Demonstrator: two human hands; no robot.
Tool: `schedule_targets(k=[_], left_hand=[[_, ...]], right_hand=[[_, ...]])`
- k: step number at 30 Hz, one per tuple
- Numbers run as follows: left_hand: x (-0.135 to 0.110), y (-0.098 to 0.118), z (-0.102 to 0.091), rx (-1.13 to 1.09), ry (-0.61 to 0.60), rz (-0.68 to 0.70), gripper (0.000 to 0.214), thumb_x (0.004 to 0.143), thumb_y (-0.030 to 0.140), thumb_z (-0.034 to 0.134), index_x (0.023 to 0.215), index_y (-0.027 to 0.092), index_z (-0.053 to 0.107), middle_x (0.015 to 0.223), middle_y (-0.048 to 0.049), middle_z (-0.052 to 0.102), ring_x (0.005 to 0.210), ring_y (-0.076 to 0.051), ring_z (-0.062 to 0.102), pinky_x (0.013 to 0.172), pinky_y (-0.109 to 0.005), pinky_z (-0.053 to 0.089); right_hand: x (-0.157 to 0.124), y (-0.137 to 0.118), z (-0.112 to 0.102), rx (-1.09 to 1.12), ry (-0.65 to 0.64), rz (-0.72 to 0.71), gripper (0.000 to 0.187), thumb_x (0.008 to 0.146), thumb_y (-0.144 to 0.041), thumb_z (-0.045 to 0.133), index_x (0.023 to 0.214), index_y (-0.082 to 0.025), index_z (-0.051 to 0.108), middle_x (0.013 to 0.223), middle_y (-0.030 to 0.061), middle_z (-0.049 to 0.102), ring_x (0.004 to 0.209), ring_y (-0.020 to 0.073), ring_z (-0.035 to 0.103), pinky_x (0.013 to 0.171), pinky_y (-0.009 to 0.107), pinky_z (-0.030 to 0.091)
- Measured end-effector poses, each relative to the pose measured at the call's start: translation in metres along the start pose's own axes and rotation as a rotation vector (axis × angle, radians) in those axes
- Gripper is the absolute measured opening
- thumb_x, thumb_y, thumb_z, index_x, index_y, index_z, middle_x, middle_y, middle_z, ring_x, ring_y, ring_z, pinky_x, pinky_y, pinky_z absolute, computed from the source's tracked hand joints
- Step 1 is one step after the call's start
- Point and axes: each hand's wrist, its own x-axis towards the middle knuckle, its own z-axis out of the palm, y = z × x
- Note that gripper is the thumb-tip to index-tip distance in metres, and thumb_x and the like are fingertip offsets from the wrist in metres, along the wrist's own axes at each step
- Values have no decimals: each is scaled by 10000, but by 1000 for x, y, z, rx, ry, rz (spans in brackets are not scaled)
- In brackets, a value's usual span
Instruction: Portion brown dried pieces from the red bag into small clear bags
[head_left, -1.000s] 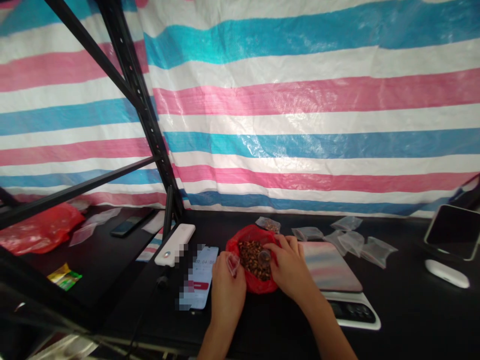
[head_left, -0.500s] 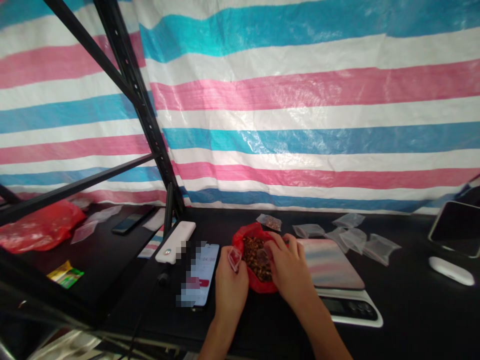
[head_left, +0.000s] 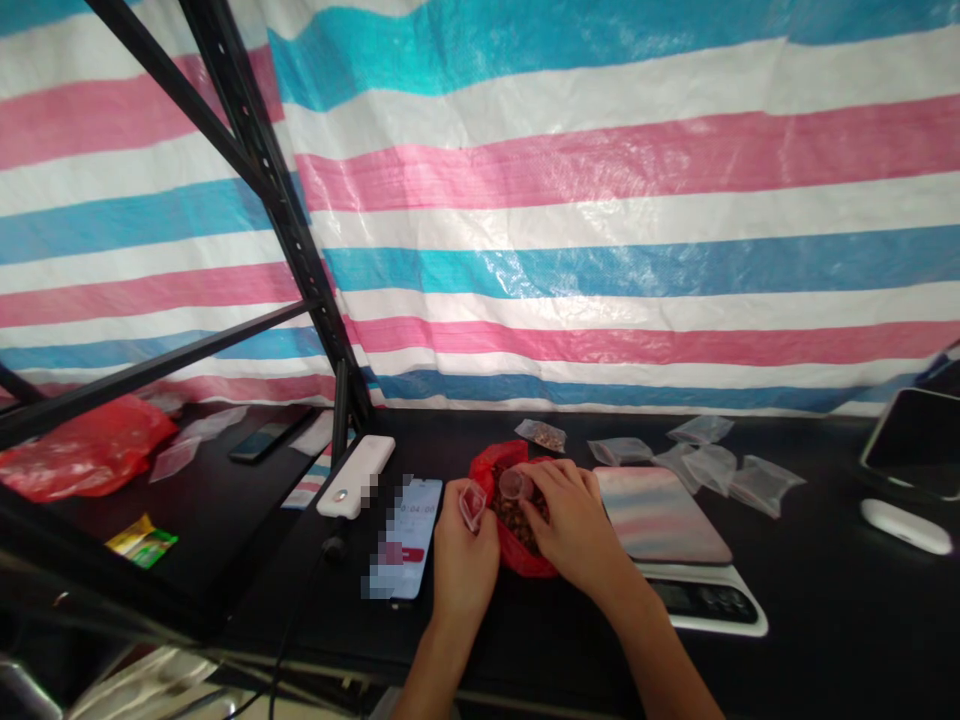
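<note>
My left hand (head_left: 465, 545) is closed around a small clear plastic bag (head_left: 473, 505), its mouth pointing up. Between the fingers of my right hand (head_left: 574, 515) is a small clear cup (head_left: 516, 485), held over the red plastic bag (head_left: 499, 458). Brown grain-like pieces (head_left: 514, 525) fill that red bag, which stands wide at the top. To its right lies a kitchen scale (head_left: 664, 515) with a shiny plate, partly behind my right hand. A small bag with brown pieces (head_left: 541, 434) rests just beyond the red bag.
Several clear bags (head_left: 709, 465) lie behind the scale. Left of my hands are a lit phone (head_left: 412, 540) and a white power bank (head_left: 356, 475) with a cable. A white case (head_left: 905, 526) sits far right. A black metal frame (head_left: 281, 200) rises at the left.
My right hand has lifted the small cup up and toward the back of the red bag, so the cup shows more. My left hand keeps its hold. The view has shifted slightly.
</note>
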Motion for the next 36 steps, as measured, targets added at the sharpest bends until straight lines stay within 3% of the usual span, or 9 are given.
schedule_targets(k=[6, 13, 17, 20, 25, 32, 36], left_hand=[[-2, -1, -5, -15, -78, -38, 160, 806, 131, 495, 927, 221, 551, 789, 25, 586, 736, -162, 563, 710, -269, 447], [-1, -5, -7, -63, -102, -52, 219, 814, 150, 501, 1013, 219, 559, 888, -9, 653, 859, -188, 636, 798, -303, 498], [0, -11, -6, -46, -112, -86, 304, 818, 148, 502, 1113, 207, 545, 987, -50, 681, 948, -214, 667, 876, -352, 515], [0, -16, -6, -12, -95, -97, 328, 798, 141, 523, 1120, 199, 552, 1034, -75, 690, 986, -231, 677, 901, -372, 521], [0, -19, -3, 3, -103, -135, 363, 810, 128, 511, 1163, 208, 547, 973, -70, 719, 933, -236, 703, 879, -379, 531], [-3, -20, 3, -132, -163, -105, 357, 815, 120, 507, 1159, 209, 541, 943, -52, 720, 792, -176, 697, 803, -310, 549], [-4, -15, 1, -179, -197, -111, 339, 841, 176, 533, 1179, 212, 535, 1013, -64, 714, 866, -177, 704, 823, -306, 554]], right_hand=[[-4, 10, 5, -224, 66, 79, 515, 808, -11, 501, 1242, -230, 669, 1326, 79, 650, 1218, 339, 432, 1027, 490, 326], [-7, 8, 2, -83, -56, 8, 511, 867, -60, 481, 1310, -240, 659, 1314, 53, 677, 1221, 294, 460, 1034, 450, 330], [-5, 12, 2, -75, -37, 32, 542, 860, -65, 498, 1360, -230, 623, 1308, 58, 682, 1226, 301, 453, 1041, 468, 321], [-4, 19, 2, -141, -10, 45, 561, 788, -18, 524, 1271, -253, 685, 1250, 62, 705, 1206, 316, 462, 1019, 488, 325], [-3, 15, -1, -160, -56, 46, 611, 692, 40, 525, 1157, -290, 746, 1194, 34, 729, 1170, 316, 470, 978, 481, 339], [1, 3, 8, -39, -44, 39, 516, 765, -29, 566, 1183, -288, 723, 1171, 40, 753, 1128, 300, 503, 957, 477, 334], [2, -2, 10, 17, -55, 78, 482, 783, -20, 573, 1150, -291, 728, 1140, 30, 763, 1134, 282, 521, 960, 451, 326]])
